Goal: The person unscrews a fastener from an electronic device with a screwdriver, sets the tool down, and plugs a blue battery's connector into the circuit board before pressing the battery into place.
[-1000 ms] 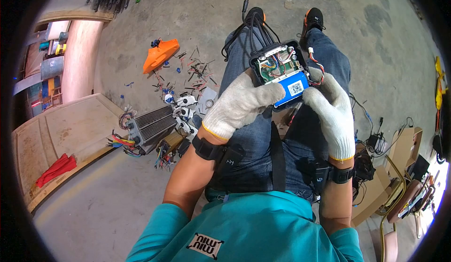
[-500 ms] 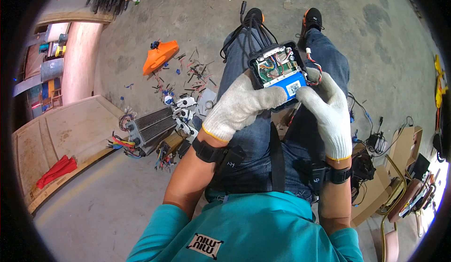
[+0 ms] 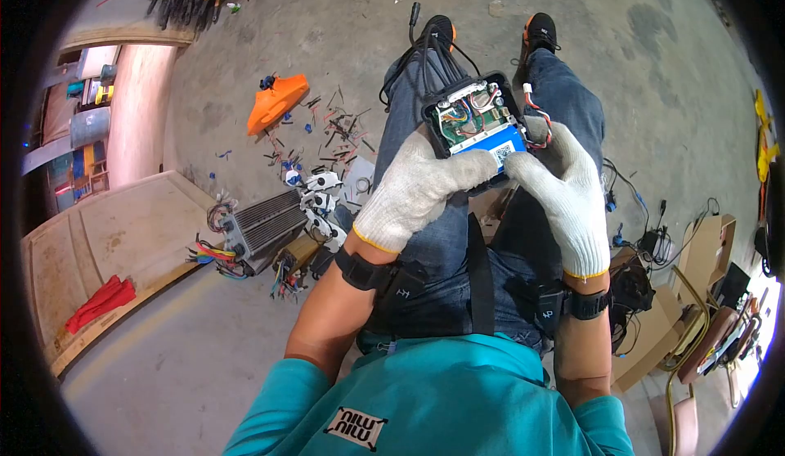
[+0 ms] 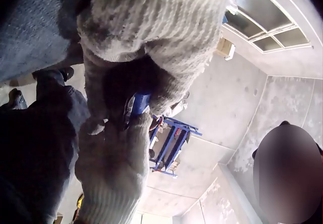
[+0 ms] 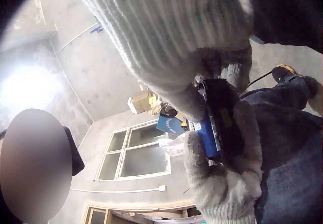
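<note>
Both hands wear white knit gloves and hold a black open-topped case [image 3: 431, 119] over the lap. Inside lie a green circuit board [image 3: 473, 122] with thin coloured wires and a blue battery pack [image 3: 484, 145] bearing a QR label. My left hand [image 3: 417, 186] grips the case from the left, thumb along the battery. From the right my right hand [image 3: 572, 190] grips it, thumb at the label end. A red, black and white lead [image 3: 543, 125] with a white plug arches over the right fingers. Beneath the case the fingertips are hidden; the right wrist view shows the case's dark side [image 5: 224, 113].
Black cables [image 3: 421, 67] run from the case over the left leg. Wire scraps [image 3: 339, 129], an orange shell [image 3: 278, 103] and a finned metal unit [image 3: 266, 223] lie on the floor at left. A wooden board [image 3: 114, 235] carries a red cloth [image 3: 100, 303]. Cardboard boxes [image 3: 707, 251] stand at right.
The case and both hands have shifted slightly left in the head view. Both hands keep their hold, thumbs still on the battery.
</note>
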The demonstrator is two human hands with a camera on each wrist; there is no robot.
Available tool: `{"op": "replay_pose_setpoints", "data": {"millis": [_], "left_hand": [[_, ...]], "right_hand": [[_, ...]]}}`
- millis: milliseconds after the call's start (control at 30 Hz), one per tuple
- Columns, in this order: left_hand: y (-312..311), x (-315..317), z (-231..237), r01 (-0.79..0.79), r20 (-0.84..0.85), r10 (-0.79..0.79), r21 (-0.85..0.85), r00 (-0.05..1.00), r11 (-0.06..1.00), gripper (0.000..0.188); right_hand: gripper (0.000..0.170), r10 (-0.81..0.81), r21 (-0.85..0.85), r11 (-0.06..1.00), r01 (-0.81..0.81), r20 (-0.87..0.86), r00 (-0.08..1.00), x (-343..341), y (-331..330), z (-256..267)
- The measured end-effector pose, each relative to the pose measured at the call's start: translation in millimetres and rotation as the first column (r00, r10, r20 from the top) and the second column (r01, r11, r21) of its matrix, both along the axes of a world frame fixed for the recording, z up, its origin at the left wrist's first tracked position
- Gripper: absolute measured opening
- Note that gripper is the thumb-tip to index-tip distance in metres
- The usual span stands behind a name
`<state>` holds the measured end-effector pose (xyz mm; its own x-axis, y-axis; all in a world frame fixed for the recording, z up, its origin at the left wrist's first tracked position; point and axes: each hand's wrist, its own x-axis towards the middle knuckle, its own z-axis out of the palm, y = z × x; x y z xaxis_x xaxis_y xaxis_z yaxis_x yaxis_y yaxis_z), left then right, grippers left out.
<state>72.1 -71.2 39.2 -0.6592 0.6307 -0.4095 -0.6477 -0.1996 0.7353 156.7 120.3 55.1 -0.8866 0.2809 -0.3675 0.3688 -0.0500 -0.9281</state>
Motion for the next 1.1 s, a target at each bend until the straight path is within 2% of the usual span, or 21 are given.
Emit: {"op": "replay_pose_setpoints", "data": {"millis": [433, 500, 533, 600, 700, 767, 833, 900, 967, 1000, 1067, 1100], "left_hand": [[-0.9, -0.3, -0.8, -0.019, 0.049, 0.019, -0.011, 0.999, 1.0, 0.058], [1.7, -0.9, 4.3, -0.009, 0.036, 0.009, 0.004, 0.999, 1.0, 0.059], [2.5, -0.9, 5.7, -0.011, 0.036, 0.01, 0.005, 0.999, 1.0, 0.059], [4.2, -0.2, 7.3, -0.016, 0.029, 0.015, 0.036, 0.999, 0.999, 0.059], [3.1, -0.8, 6.7, 0.001, 0.059, -0.002, 0.018, 0.998, 1.0, 0.059], [3.9, -0.5, 4.2, 0.0, 0.049, -0.001, 0.014, 0.999, 1.0, 0.059], [4.4, -0.3, 4.8, -0.004, 0.038, 0.004, 0.003, 0.999, 1.0, 0.058], [5.9, -0.2, 8.8, -0.009, 0.053, 0.008, 0.013, 0.999, 1.0, 0.057], [5.6, 0.7, 11.4, -0.015, 0.051, 0.015, 0.001, 0.999, 1.0, 0.057], [5.8, 0.8, 11.7, -0.017, 0.048, 0.017, -0.01, 0.999, 1.0, 0.056], [6.2, 0.9, 9.7, -0.016, 0.043, 0.016, -0.002, 0.999, 1.0, 0.056], [6.0, 0.6, 8.7, -0.014, 0.037, 0.014, 0.005, 0.999, 1.0, 0.056]], "right_hand": [[0.057, -0.004, -0.052, 0.999, 0.003, -0.024, 1.0, 3.0, 1.8, 2.3], [0.056, -0.048, 0.057, 0.997, 0.052, -0.062, 0.997, 3.3, 4.5, 3.8], [0.056, -0.047, 0.058, 0.997, 0.05, -0.062, 0.997, 2.7, 5.1, 6.9], [0.055, -0.141, 0.113, 0.982, 0.151, -0.097, 0.985, 1.6, 6.6, 16.3], [0.054, -0.157, 0.176, 0.967, 0.182, -0.148, 0.976, -2.4, 4.8, 25.5], [0.053, -0.149, 0.228, 0.954, 0.193, -0.194, 0.969, -8.4, 1.7, 26.2], [0.053, -0.058, 0.433, 0.89, 0.144, -0.206, 0.977, -14.7, 0.7, 29.1], [0.05, -0.062, 0.44, 0.883, 0.163, -0.235, 0.97, -19.8, -0.8, 23.6], [0.038, 0.015, 0.532, 0.835, 0.143, -0.281, 0.96, -22.8, -0.5, 21.8], [0.038, 0.017, 0.533, 0.834, 0.141, -0.28, 0.96, -23.6, -0.9, 23.2], [0.026, -0.018, 0.514, 0.849, 0.119, -0.197, 0.98, -25.8, -2.1, 27.6], [0.026, -0.015, 0.515, 0.849, 0.116, -0.197, 0.98, -25.7, -1.8, 26.8]]}}
